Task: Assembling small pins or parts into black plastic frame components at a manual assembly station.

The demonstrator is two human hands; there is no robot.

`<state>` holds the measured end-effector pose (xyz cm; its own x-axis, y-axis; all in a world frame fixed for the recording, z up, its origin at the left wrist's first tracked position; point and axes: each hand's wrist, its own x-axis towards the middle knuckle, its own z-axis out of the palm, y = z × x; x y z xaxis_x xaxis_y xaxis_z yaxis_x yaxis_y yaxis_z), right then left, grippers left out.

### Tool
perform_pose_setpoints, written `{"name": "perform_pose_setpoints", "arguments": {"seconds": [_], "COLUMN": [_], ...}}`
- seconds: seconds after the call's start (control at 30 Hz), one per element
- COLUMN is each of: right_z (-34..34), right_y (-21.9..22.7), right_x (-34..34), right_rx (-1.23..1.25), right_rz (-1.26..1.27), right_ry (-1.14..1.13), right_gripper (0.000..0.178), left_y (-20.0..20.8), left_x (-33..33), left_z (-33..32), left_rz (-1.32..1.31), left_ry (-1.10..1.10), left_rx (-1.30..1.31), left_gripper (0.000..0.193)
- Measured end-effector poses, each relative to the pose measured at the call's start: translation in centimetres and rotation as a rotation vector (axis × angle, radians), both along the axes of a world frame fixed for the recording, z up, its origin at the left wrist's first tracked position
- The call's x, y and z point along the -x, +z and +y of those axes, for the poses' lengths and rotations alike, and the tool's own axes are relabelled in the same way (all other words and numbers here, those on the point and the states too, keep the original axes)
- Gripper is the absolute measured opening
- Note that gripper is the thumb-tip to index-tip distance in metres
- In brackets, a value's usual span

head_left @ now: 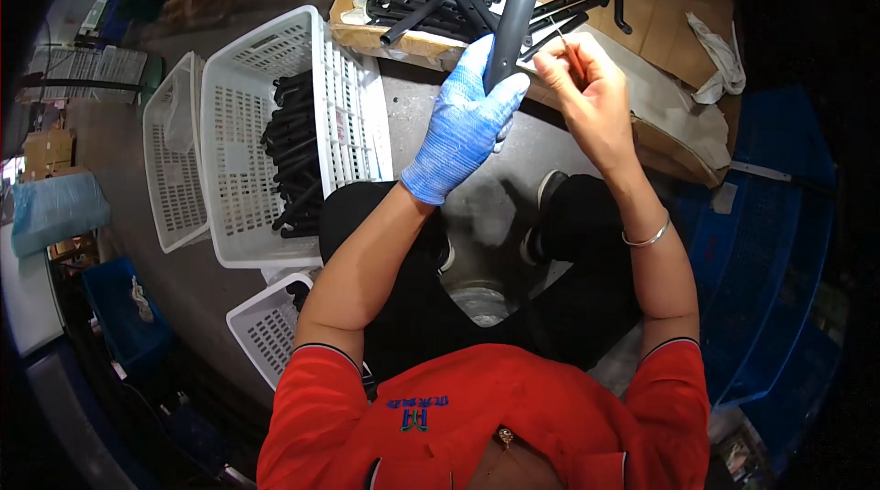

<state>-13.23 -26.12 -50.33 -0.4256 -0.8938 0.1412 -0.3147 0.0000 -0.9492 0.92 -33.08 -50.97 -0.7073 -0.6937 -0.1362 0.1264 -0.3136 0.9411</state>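
My left hand [456, 128], in a blue knitted glove, is closed around the lower end of a dark metal tube [521, 9] with small holes along it. The tube stands tilted and runs up past the top of the view. Just right of it, my bare right hand [596, 105] pinches a thin tool [570, 50] that looks reddish-brown at the fingers, with a slim tip pointing up toward the tube. The fingers partly cover this tool, so its exact kind cannot be made out. The tip seems apart from the tube.
Beyond my hands, a cardboard box [674, 0] holds several black tubes [426, 9]. A white perforated crate [247, 151] on the left contains more black tubes [298, 155]. A smaller white basket [261, 330] sits nearer me. Blue bins [742, 261] stand on the right.
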Motion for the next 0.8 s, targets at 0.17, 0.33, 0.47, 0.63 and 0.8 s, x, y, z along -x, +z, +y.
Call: {"name": "perform_pose_setpoints", "arguments": {"seconds": [0.17, 0.33, 0.47, 0.63, 0.8], "right_z": [-0.6, -1.1, -1.3, -0.7, -1.1], "right_y": [-0.3, 0.5, 0.6, 1.1, 0.8], "right_x": [-1.1, 1.3, 3.8, 4.7, 3.8], "right_rx": [-0.020, 0.176, 0.329, 0.314, 0.431], "right_rz": [-0.244, -0.236, -0.307, -0.257, -0.147], "right_ry": [0.030, -0.088, -0.167, -0.156, -0.143], "right_gripper": [0.022, 0.017, 0.017, 0.025, 0.032], "left_y": [-1.1, -2.0, -2.0, -0.5, -1.0], "left_x": [0.3, 0.3, 0.4, 0.8, 0.9], "left_z": [1.1, 1.9, 2.2, 2.2, 1.8], "left_rz": [-0.165, -0.236, -0.246, -0.198, -0.105], "left_ry": [0.043, -0.020, -0.106, -0.314, -0.294], "left_rx": [0.296, 0.379, 0.462, 0.162, -0.005], "left_gripper": [0.050, 0.032, 0.030, 0.028, 0.021]}}
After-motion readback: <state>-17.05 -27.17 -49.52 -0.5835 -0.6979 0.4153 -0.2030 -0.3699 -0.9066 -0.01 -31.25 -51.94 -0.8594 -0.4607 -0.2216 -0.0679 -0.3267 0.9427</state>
